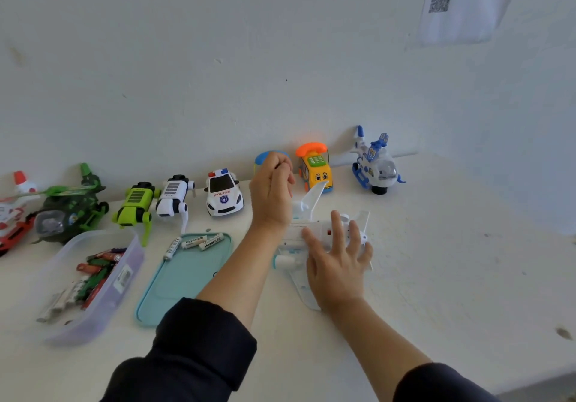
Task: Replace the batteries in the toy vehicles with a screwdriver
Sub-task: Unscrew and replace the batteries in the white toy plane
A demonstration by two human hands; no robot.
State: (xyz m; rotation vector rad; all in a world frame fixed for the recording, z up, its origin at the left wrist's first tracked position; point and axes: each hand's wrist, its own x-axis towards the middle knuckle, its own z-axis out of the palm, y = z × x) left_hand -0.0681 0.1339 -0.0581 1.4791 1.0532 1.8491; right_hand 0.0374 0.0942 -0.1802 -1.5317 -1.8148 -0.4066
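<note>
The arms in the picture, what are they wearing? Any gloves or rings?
Both arms wear dark, nearly black long sleeves, pushed up so the forearms are bare. The left sleeve bunches into thick folds below the elbow; the right sleeve shows only at the picture's bottom edge. The left hand and right hand are bare: no gloves, rings or watch can be seen.

Head view, close, angled down at table (436, 245).

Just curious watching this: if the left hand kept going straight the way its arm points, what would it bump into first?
Probably the blue round toy right behind the left hand, then the wall; depth is hard to judge.
</note>
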